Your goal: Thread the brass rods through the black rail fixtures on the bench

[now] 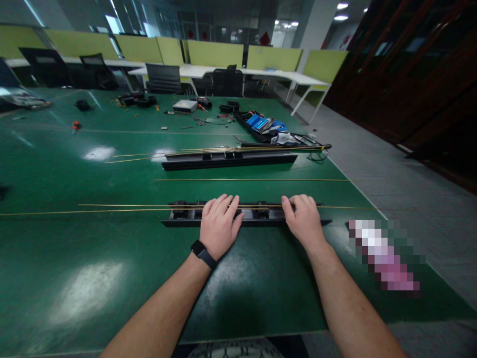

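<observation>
A long black channel [248, 214] lies crosswise on the table in front of me, with dark block-like fittings [180, 210] inside it. Thin brass-coloured rods [130, 210] run along its length and stick out past both ends. My left hand [220, 223] lies over the middle of the channel, fingers stretched out across the rods and thumb on the near side. Towards the right end, my right hand [304, 219] has its fingers curled over the far edge of the channel, close to the rods. What lies under both palms is hidden.
Beyond lies a single rod [253, 180], then a second black channel [231, 161] with more rods on it. An open black bag [257, 129], a grey box [185, 106] and small tools stand farther back on the green table [122, 308]. A blurred pinkish item [387, 263] is at right.
</observation>
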Available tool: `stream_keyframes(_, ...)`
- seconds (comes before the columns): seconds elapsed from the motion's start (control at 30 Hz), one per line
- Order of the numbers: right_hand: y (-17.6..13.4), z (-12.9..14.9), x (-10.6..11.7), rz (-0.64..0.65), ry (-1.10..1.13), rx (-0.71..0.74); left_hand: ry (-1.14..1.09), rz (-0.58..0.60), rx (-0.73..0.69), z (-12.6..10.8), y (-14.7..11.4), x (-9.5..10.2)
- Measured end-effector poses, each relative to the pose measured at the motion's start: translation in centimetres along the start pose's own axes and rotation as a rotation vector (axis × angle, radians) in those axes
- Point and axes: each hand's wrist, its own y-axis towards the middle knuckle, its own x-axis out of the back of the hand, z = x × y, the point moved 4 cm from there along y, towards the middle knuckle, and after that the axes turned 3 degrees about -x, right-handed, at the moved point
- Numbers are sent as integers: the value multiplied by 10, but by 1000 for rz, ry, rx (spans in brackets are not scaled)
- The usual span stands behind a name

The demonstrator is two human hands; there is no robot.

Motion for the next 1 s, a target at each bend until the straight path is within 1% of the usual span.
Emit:
stream_keyframes(0.17, 1, -4, -2, -6, -28, 0, -11, 0, 0, 0, -1, -1)
stream_keyframes(0.3, 1, -5, -1, -12, -8, -1, -8, 4, 3, 0, 0, 0)
stream_keyframes(0.5, 0, 1, 6, -47, 63, -3, 12, 7, 1, 0, 1, 0)
stream_keyframes(0.63, 0, 5, 7, -41, 87, 5, 18, 6, -2, 0, 0, -1)
stream_keyframes(0.87, 1, 0, 3, -29, 27, 19, 5, 5, 1, 0, 0, 0)
stream_keyframes(1.0, 2, -7, 1, -28, -20, 4, -4, 4, 2, 0, 1, 1)
